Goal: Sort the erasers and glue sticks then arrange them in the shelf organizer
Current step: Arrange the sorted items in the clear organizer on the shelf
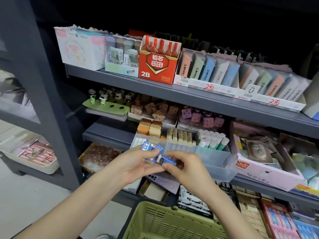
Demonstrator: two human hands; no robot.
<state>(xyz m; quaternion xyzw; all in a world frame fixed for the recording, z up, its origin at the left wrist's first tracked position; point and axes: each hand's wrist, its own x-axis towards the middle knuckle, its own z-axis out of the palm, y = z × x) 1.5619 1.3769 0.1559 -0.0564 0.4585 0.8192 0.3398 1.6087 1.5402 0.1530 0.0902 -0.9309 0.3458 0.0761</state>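
So the blue-and-white wrapped erasers (155,155) are a little bunch held in mid-air, right in front of the clear plastic shelf organizer (215,163). The lowest one lies longways roughly left to right, dipping a bit to the right; the others poke up toward the shelf. The left hand (138,163) is curled under the bunch with its thumb on top. The right hand (186,165) pinches the right end of that lowest one. Green white-capped glue sticks (214,140) stand upright in the organizer's right section, and its front row has free room. An olive plastic basket (172,223) sits below the hands.
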